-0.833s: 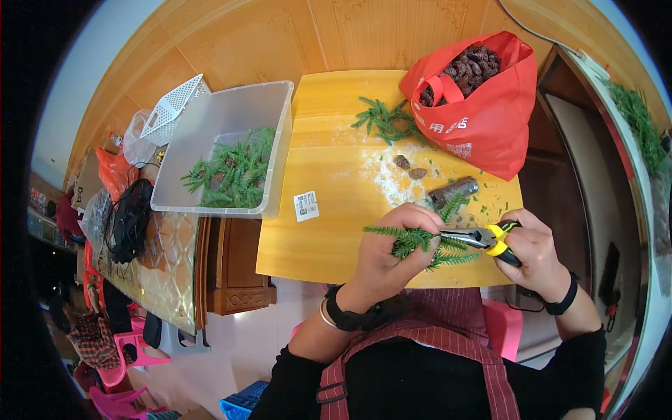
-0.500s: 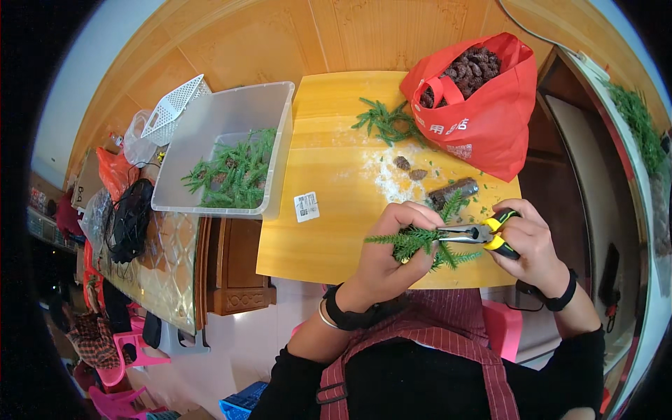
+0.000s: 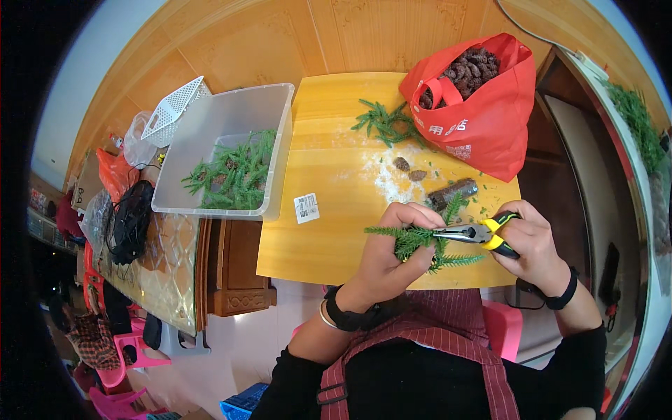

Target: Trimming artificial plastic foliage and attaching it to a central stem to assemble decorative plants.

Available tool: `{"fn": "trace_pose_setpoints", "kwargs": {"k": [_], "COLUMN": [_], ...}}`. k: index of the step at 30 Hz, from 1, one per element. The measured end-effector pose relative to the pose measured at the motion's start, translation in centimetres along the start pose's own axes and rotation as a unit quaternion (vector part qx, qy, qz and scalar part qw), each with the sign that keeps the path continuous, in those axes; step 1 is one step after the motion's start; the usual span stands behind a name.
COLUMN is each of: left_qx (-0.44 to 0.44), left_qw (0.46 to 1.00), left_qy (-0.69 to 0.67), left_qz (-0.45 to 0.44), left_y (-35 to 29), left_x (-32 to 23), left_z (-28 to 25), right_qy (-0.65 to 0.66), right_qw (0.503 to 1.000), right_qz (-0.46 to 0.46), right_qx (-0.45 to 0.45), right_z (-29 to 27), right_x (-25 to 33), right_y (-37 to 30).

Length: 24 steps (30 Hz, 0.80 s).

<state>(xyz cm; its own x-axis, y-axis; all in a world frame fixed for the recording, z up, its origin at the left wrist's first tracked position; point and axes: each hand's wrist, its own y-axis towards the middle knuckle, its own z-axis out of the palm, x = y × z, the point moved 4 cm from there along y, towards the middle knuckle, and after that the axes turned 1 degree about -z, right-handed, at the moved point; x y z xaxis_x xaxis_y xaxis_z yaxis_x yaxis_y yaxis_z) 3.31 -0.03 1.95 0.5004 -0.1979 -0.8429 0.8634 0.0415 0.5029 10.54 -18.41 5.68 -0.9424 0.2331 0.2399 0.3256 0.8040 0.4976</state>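
My left hand (image 3: 392,255) is closed around a green pine sprig (image 3: 414,242), whose needled twigs stick out on both sides of the fingers. In my right hand (image 3: 530,241) are long-nose pliers (image 3: 470,233) with yellow and black handles. Their metal jaws point left and meet the sprig by my left fingertips. What exactly lies between the jaws is too small to tell. Just beyond my hands lies a dark cylinder (image 3: 455,194), with two small pinecones (image 3: 409,169) farther off on a patch of white powder.
A red bag (image 3: 483,133) full of pinecones stands at the table's far right, beside loose green sprigs (image 3: 383,122). A clear plastic bin (image 3: 280,150) with pine pieces is at the left. A white label (image 3: 306,208) lies on the yellow table (image 3: 315,252). Another person (image 3: 91,339) sits far left.
The pliers' tips have shifted slightly left along the sprig. My left hand keeps its hold in nearly the same place.
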Motion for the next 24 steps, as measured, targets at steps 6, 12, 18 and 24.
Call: {"fn": "trace_pose_setpoints", "kwargs": {"k": [6,12,18,24], "left_qx": [0.006,-0.001,-0.088,-0.124], "left_qw": [1.000,0.994,0.981,0.982], "left_qy": [0.016,0.097,-0.049,0.004], "left_qz": [-0.011,-0.054,-0.163,-0.142], "left_y": [-0.1,-0.1,-0.4,-0.1], "left_x": [0.4,0.9,1.4,1.4], "left_z": [-0.2,-0.9,-0.2,-0.4], "right_qy": [-0.001,0.199,0.238,0.154], "right_qw": [1.000,0.969,0.934,0.964], "right_qz": [-0.007,0.117,0.261,0.169], "right_qx": [0.008,0.084,-0.057,-0.135], "right_z": [0.0,0.7,0.9,1.7], "right_x": [0.0,-0.7,-1.2,1.0], "right_y": [-0.5,-0.6,-1.0,3.0]}}
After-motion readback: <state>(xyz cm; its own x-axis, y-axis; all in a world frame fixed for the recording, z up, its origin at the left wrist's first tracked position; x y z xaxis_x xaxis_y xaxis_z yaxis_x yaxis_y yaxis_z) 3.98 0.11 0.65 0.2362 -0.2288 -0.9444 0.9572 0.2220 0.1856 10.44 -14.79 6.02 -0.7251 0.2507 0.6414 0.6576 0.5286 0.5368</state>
